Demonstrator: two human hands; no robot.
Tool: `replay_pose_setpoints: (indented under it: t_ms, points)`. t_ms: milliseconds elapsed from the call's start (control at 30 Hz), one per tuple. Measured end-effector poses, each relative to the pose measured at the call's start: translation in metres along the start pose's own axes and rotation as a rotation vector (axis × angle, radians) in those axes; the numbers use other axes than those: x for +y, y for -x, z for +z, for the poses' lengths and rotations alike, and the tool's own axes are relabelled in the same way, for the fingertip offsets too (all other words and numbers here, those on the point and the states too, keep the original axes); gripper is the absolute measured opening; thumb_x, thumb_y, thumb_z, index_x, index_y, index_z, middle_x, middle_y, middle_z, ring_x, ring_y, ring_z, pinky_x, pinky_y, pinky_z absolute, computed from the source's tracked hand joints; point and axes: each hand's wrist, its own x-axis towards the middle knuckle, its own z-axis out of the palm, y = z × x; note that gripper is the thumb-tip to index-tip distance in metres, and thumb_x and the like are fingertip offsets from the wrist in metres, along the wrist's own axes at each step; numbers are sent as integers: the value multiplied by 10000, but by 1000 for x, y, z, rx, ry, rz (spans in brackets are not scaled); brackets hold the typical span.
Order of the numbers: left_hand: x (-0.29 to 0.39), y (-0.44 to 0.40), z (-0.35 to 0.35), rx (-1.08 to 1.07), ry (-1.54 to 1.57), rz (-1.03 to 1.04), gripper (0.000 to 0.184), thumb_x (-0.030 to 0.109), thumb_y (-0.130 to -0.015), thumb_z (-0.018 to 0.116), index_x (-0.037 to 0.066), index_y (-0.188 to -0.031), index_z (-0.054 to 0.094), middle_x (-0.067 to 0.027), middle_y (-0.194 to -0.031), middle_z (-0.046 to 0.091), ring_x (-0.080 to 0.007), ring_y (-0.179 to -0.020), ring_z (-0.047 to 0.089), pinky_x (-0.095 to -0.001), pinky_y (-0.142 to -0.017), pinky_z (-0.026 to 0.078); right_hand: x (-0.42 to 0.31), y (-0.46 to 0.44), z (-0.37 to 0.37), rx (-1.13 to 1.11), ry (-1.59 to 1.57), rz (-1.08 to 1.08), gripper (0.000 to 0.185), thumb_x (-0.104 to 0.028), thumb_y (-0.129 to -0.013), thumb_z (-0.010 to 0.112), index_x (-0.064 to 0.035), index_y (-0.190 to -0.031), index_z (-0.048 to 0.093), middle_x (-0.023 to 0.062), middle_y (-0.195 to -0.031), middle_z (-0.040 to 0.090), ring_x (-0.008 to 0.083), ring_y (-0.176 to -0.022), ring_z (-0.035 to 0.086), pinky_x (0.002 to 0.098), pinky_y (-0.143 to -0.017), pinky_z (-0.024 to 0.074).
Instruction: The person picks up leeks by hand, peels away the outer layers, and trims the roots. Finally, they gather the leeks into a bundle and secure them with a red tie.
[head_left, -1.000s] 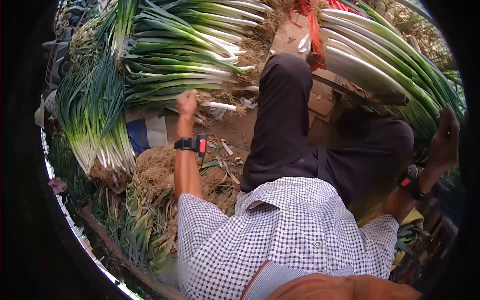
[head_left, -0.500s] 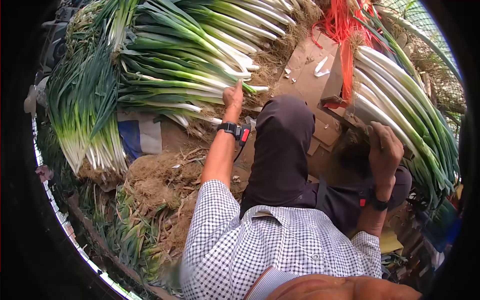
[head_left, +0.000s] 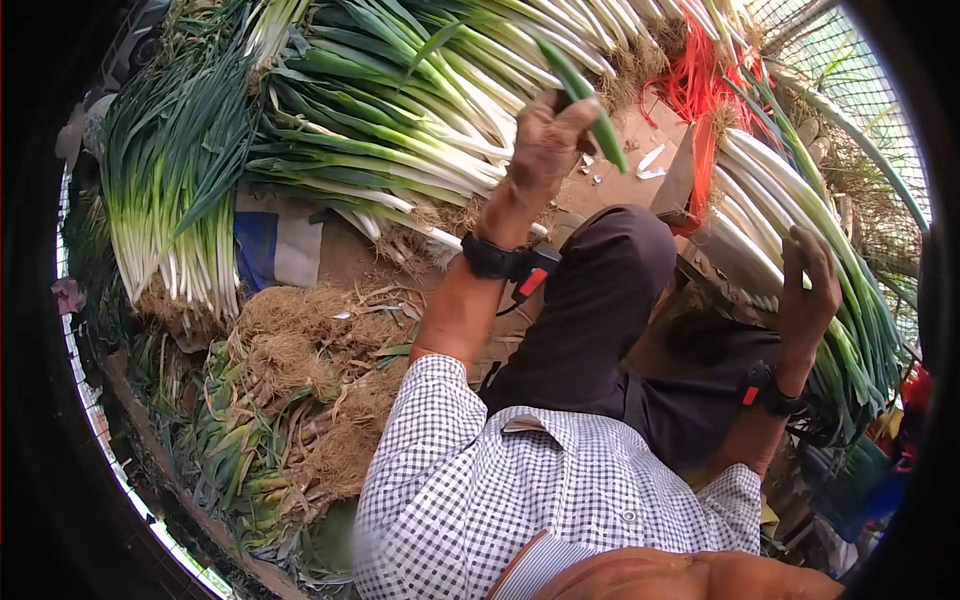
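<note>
Head view. Landmark: the raised knee (head_left: 635, 245), lying near the middle of the view.

Left hand (head_left: 548, 135): rising above and to the left of the knee, back of the hand showing. Thumb and fingers are closing together on a green leaf piece (head_left: 607, 130), which is slanting past the fingertips, down toward the knee.

Right hand (head_left: 812, 285): hovering to the right of the knee, among the white shafts of the leek bundle (head_left: 790, 200). Fingers are pointing upward and bending slightly, with a narrow gap showing between them; no held item is showing. Contact with the shafts: cannot tell.

The leek bundle is lying up and to the right of the knee, its leaves drooping toward the lower right. Red plastic strips (head_left: 692, 75) are trailing above the knee, beside the bundle's root end. A flat grey plate (head_left: 738, 252) is sitting right of the knee, partly under the shafts.

A broad row of leeks (head_left: 400, 150) is spreading up and to the left of the knee, roots facing the cardboard (head_left: 600, 190). Farther left, a second pile of leeks (head_left: 180, 200) is lying roots downward. A root heap (head_left: 300, 345) is resting below and left of the knee.
</note>
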Motion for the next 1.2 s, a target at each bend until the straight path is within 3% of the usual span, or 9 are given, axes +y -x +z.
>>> replay_pose_setpoints:
  t_ms: [200,300,533,667,767,900,967,1067,1200]
  points:
    - [51,82,183,-757,-156,-170,303,162,-802,652,-67,-999,662,-141,-833,697,-190,-763,665,-339,-682,530,-32,-6,-85,14,158,-70,669,53,-843,680,-141,-1453,484,127,-1511,440,254,-1221,571,341,-859,549]
    - [19,123,244,-935,-150,-78,361,232,-694,629,-67,-890,675,-252,-851,677,-357,-797,681,-415,-744,533,-24,34,-138,-200,144,-69,511,32,-880,600,-100,-1373,568,156,-1538,393,337,-1412,397,427,-1048,489]
    - [43,144,253,-924,-423,139,453,399,-828,714,-8,-1024,684,-214,-826,683,-385,-822,685,-439,-797,534,97,240,-342,191,443,204,360,-195,-982,497,16,-1250,614,213,-1345,549,348,-1228,551,442,-1016,475]
    - [36,112,143,-447,-508,60,213,199,-958,635,-8,-980,678,-119,-791,697,-130,-727,653,-298,-628,532,144,457,-498,27,1533,423,439,-361,-955,545,-20,-1201,669,214,-1183,673,373,-1093,632,465,-953,477]
    - [-28,103,4,14,-798,-95,211,200,-950,644,11,-1041,669,-24,-792,658,-89,-688,605,-268,-590,500,114,534,-503,-86,1509,998,444,-371,-953,548,-19,-1193,673,216,-1174,676,378,-1087,633,468,-948,478]
    - [-143,188,-210,360,-833,-535,256,237,-904,645,-17,-933,665,-85,-774,682,-160,-576,627,-339,-555,522,77,577,-445,-312,1350,1513,451,-384,-950,552,-19,-1182,678,218,-1161,679,385,-1079,634,472,-941,479]
    - [-140,236,-236,526,-546,-887,307,279,-940,635,-21,-1000,646,-131,-878,684,-194,-708,658,-369,-628,539,67,586,-422,-391,1294,1625,454,-390,-948,554,-18,-1177,680,219,-1155,681,388,-1075,635,474,-937,480]
    - [-153,254,-251,763,-292,-924,611,387,-953,628,-38,-1355,451,-279,-1298,576,-408,-1124,611,-491,-928,514,58,590,-396,-469,1242,1715,459,-399,-946,558,-18,-1169,684,220,-1146,684,393,-1069,636,478,-932,481]
    - [-176,224,-252,839,-151,-856,686,454,-935,655,-50,-1351,447,-203,-1277,582,-346,-1073,623,-485,-974,483,61,579,-375,-517,1222,1761,467,-412,-943,562,-17,-1158,688,222,-1133,688,399,-1061,638,482,-925,482]
